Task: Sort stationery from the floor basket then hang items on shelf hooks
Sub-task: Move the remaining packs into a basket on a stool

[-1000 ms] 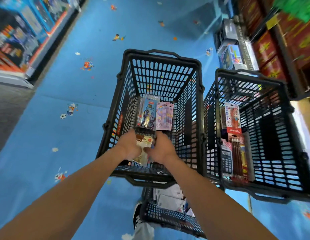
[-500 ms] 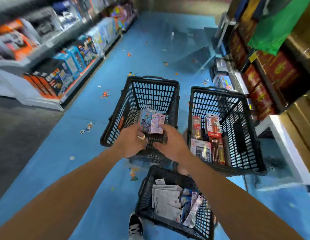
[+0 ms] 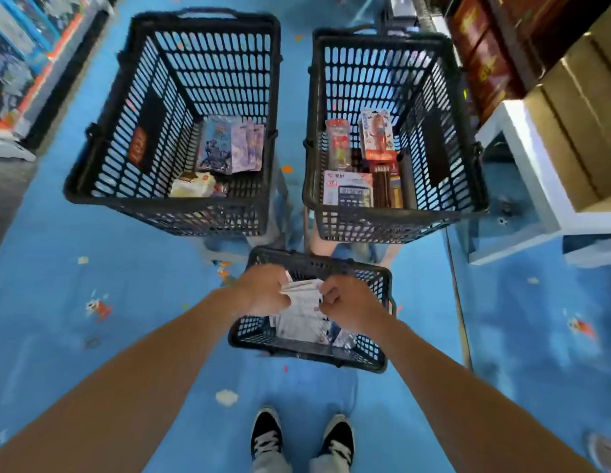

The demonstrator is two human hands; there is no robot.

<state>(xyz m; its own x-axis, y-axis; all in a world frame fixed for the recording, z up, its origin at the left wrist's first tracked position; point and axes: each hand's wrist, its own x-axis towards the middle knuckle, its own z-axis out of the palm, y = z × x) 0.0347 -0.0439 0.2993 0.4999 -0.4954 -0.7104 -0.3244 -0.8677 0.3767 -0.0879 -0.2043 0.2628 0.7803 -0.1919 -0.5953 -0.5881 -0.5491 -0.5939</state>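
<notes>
The left big basket (image 3: 167, 208) and the right big basket (image 3: 393, 228) stand on the blue floor (image 3: 126, 302) with bright packs (image 3: 229, 145) inside. The small basket (image 3: 311, 356) sits nearer the person and holds flat white packets (image 3: 299, 322). The left hand (image 3: 263, 291) and right hand (image 3: 348, 302) grip a bunch of them over it, fingers curled tight

Blue floor (image 3: 133, 268) w/ cartoon decals (image 3: 99, 308); stocked shelves (image 3: 17, 63) L, brown boxes (image 3: 577, 114) R

Both arms were bare from the left hand (image 3: 263, 290) and right hand (image 3: 352, 303) back to the frame edge. Footwear was black low-top canvas sneakers, left shoe (image 3: 266, 433) and right shoe (image 3: 338, 438), with white laces and pale rubber round the toes. Trouser cuffs (image 3: 271, 466) were light grey-blue denim, sitting over the shoe tops.
</notes>
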